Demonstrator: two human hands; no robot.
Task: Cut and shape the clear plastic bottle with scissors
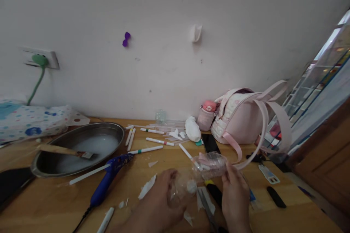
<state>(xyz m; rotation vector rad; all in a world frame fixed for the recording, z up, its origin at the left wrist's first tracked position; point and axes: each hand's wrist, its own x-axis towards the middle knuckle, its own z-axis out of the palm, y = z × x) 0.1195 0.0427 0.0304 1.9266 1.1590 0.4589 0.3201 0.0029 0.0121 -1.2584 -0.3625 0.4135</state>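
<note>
In front of me, my left hand (pixel 164 202) curls around a clear plastic bottle piece (pixel 179 189) with a round white part, perhaps a cap, at its side. My right hand (pixel 235 194) grips the right end of another clear, ridged plastic bottle piece (pixel 214 165), held a little higher. The two pieces meet or overlap; I cannot tell whether they are joined. Below them lie scissors (pixel 205 204) on scraps of white paper and a black-handled tool with a yellow tip (pixel 214 192).
On the left are a metal basin (pixel 115 127) of milky liquid, a brush (pixel 62 150) across its rim, and a blue glue gun (pixel 102 185). Markers (pixel 160 141) lie scattered behind my hands. A phone (pixel 210 142), pink bottle (pixel 206 116) and pink bag (pixel 246 120) stand back right.
</note>
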